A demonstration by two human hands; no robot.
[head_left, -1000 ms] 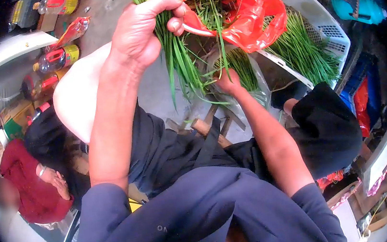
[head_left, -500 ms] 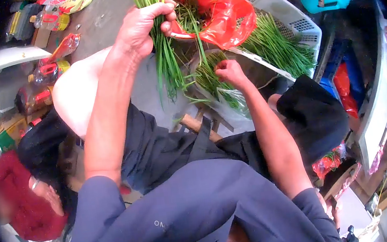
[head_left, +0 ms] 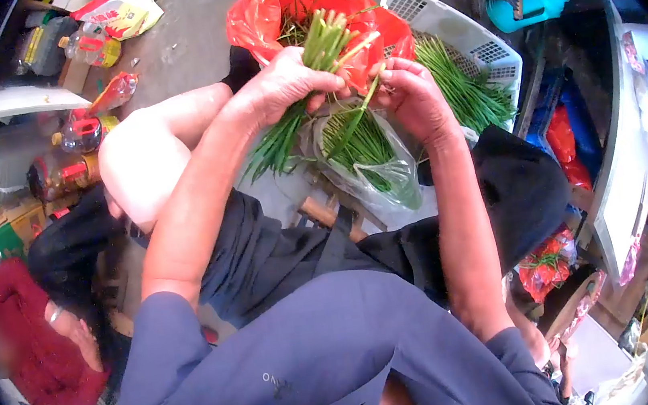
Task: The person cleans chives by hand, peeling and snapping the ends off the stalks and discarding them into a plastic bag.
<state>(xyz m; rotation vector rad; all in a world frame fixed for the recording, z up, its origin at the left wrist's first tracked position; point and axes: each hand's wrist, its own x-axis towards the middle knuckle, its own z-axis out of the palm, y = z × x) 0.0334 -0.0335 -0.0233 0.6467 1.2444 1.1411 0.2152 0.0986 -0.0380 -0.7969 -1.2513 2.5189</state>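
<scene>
My left hand (head_left: 289, 85) is closed around a bunch of garlic chives (head_left: 326, 38), its pale cut ends pointing up and its green leaves (head_left: 275, 145) hanging below the fist. My right hand (head_left: 415, 98), close beside it, pinches a single chive stalk (head_left: 365, 108) between thumb and fingers. Just below the hands stands a clear plastic bag (head_left: 403, 185) with more chives (head_left: 357, 146) inside. Behind my left hand is an open red plastic bag (head_left: 257, 16) holding loose green scraps (head_left: 294, 24).
A white plastic basket (head_left: 505, 59) with more chives (head_left: 464, 88) lies beyond my right hand. A turquoise jug (head_left: 546, 3) stands farther right. Several bottles, including one with dark liquid (head_left: 85, 135), line the left. A person in a dark red top (head_left: 38, 343) sits at lower left.
My left hand has lowered and tilted the bunch. My right hand has risen from the clear bag to beside it, now with a single stalk. The view has shifted slightly.
</scene>
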